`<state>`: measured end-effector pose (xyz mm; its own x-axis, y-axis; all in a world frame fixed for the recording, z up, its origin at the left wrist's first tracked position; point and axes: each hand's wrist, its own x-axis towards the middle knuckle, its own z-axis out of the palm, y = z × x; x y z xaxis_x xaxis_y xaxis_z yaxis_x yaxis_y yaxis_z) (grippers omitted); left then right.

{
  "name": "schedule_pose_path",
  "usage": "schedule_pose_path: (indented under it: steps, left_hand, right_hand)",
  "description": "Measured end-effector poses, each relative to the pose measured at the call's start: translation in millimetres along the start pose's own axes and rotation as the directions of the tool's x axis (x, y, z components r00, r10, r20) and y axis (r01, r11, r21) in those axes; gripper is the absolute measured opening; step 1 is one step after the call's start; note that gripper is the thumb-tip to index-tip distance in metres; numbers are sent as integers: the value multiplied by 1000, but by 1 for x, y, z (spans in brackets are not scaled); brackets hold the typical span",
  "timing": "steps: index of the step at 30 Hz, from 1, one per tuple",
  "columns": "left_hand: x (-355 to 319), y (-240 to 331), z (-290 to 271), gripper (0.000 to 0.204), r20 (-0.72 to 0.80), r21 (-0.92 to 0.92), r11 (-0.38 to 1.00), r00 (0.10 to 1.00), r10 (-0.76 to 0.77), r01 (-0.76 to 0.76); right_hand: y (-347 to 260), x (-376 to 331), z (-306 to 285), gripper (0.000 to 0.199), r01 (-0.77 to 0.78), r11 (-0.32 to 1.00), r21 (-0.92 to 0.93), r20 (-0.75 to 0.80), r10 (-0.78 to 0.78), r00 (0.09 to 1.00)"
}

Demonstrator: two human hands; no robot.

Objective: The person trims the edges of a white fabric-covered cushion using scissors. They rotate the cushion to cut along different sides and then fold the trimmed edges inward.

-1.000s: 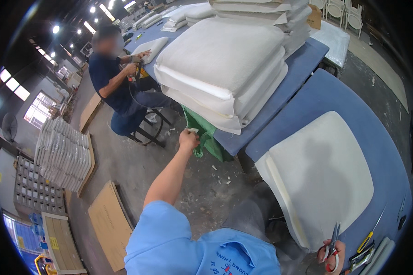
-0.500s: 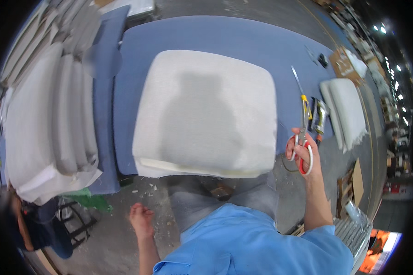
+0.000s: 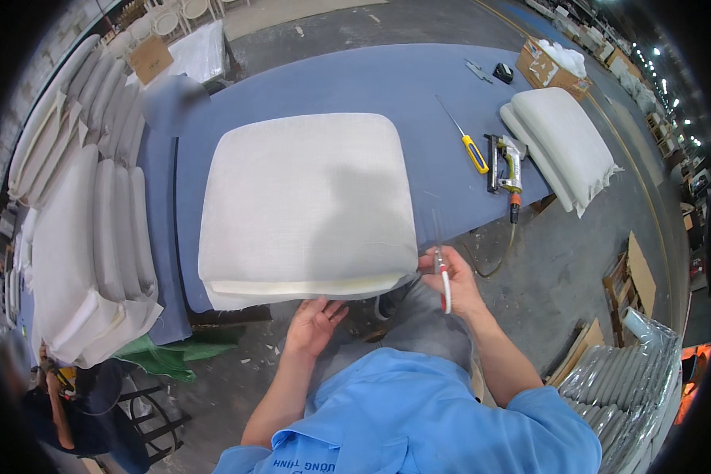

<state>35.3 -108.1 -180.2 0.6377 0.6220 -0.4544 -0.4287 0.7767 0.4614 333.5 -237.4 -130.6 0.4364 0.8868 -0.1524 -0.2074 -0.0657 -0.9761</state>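
A cushion covered in off-white fabric (image 3: 308, 189) lies on the blue work table (image 3: 347, 71) before me. Along its near edge, the cloth hangs loose and a pale yellow strip shows. My left hand (image 3: 312, 328) is at that edge, palm up with fingers apart, the tips just at or under the cloth. In my right hand (image 3: 460, 284) is a pair of scissors (image 3: 444, 292) with red and white handles, blades pointing away from me. The right fingers are beside the cushion's near right corner; whether they touch the cloth I cannot tell.
Right of the cushion lie a yellow-handled screwdriver (image 3: 474, 154), a staple gun (image 3: 510, 170) on a hose and a black tape measure (image 3: 503, 73). Folded off-white covers (image 3: 565, 142) sit at the table's right edge. Stacked cushions (image 3: 71, 245) stand left; a co-worker (image 3: 95, 411) is lower left.
Both hands have come to the cushion's near edge, the left up from below, the right with the scissors inward from the right. My view has shifted, so the cushion appears lower and further left.
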Motion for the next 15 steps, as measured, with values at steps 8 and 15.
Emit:
schedule_pose_path:
  steps: [8,15]
  left_hand:
    - [13,-20,21,46,82,19,1000,996,-18,16]
    - [11,-15,44,47,-22,10,999,998,52,-52]
  right_hand:
    - [26,-5,3,52,-81,995,54,-26,82,996]
    - [31,-16,0,52,-154,967,204,-29,163,986]
